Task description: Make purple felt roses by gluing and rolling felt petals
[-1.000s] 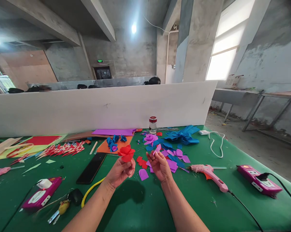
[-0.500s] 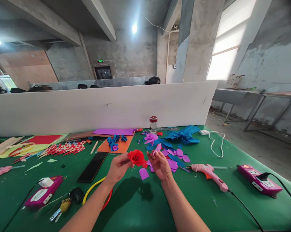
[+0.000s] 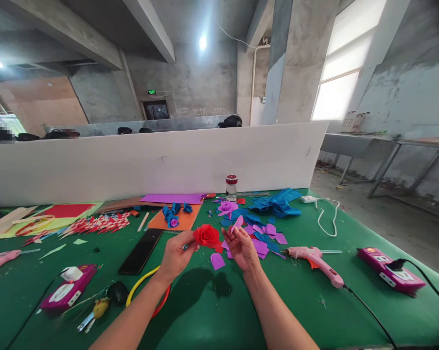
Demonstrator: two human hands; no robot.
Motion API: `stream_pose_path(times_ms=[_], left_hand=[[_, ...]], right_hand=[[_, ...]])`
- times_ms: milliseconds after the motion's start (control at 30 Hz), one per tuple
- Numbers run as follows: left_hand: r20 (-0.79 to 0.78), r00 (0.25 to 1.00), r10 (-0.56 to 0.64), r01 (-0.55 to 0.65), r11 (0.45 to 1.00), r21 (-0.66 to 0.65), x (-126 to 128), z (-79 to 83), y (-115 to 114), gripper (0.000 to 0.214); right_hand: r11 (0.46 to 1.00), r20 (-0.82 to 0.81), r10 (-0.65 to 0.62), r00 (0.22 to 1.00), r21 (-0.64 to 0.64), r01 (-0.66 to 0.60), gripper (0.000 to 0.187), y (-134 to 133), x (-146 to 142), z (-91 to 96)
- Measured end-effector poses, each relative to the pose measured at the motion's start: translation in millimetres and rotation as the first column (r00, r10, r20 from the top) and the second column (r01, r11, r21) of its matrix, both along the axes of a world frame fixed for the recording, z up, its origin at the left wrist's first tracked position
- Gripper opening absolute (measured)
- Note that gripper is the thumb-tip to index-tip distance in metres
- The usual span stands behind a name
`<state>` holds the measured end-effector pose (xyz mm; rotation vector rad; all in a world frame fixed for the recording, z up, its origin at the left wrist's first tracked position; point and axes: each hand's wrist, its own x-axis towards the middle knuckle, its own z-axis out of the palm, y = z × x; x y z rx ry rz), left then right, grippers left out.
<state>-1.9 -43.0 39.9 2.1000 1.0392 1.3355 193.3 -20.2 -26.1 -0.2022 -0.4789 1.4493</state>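
Note:
A red paper rose [image 3: 207, 236] is pinched at its edge by my left hand [image 3: 179, 253], its open face turned toward me. My right hand [image 3: 243, 248] holds a purple paper petal [image 3: 237, 223] between thumb and fingers, a short way right of the rose. Below the two hands a loose purple petal [image 3: 217, 261] lies on the green table [image 3: 219, 321]. More purple petals [image 3: 260, 249] and blue paper pieces [image 3: 266, 240] are scattered just behind my right hand. A finished-looking purple paper flower [image 3: 227, 208] sits farther back.
On the right lie a pink glue gun [image 3: 314, 257] and a magenta power box [image 3: 390, 270]. A jar with a red lid [image 3: 231, 188] stands before the white partition [image 3: 149, 165]. To the left are a phone [image 3: 141, 252], keys [image 3: 95, 311], another magenta box [image 3: 69, 287] and blue paper flowers [image 3: 172, 214].
The rose has tilted in my left hand, so its spiral front shows more fully, and it sits slightly higher. My right hand with the petal has hardly moved.

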Motion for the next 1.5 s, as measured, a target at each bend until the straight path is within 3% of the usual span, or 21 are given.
stream_pose_path(times_ms=[200, 467, 633, 867, 1100, 1300, 1500], left_hand=[[0.075, 0.997, 0.011, -0.006, 0.998, -0.06, -4, -4.7, 4, 0.014], [0.199, 0.979, 0.04, 0.02, 0.957, -0.289, -6, -10.0, 11, 0.02], [0.138, 0.984, 0.114, -0.055, 0.927, -0.37, -9, -16.4, 21, 0.024], [-0.072, 0.942, 0.329, -0.321, 0.816, -0.481, -29, -23.6, 78, 0.014], [-0.078, 0.922, 0.38, -0.355, 0.744, -0.566, -33, -31.6, 129, 0.023], [-0.104, 0.867, 0.487, -0.465, 0.717, -0.519, -32, -46.6, 153, 0.019], [-0.284, 0.834, 0.474, -0.551, 0.754, -0.358, -39, -45.1, 167, 0.01]], right_hand=[[1.0, 0.003, -0.003, 1.0, 0.02, 0.003, 0.017, 1, 0, -1.9], [1.0, -0.006, 0.009, 1.0, 0.022, -0.009, 0.018, -1, 1, -0.8], [1.0, 0.001, -0.002, 1.0, 0.017, 0.002, 0.017, 1, 1, -2.4], [1.0, -0.009, -0.007, 1.0, 0.005, 0.007, 0.016, 2, 1, -5.2], [1.0, -0.017, -0.002, 1.0, -0.009, 0.002, 0.016, 3, 1, -4.8], [1.0, -0.011, 0.016, 1.0, -0.003, -0.016, 0.015, 4, 1, -6.1], [1.0, -0.009, 0.012, 1.0, -0.012, -0.012, 0.017, 3, 1, -3.9]])
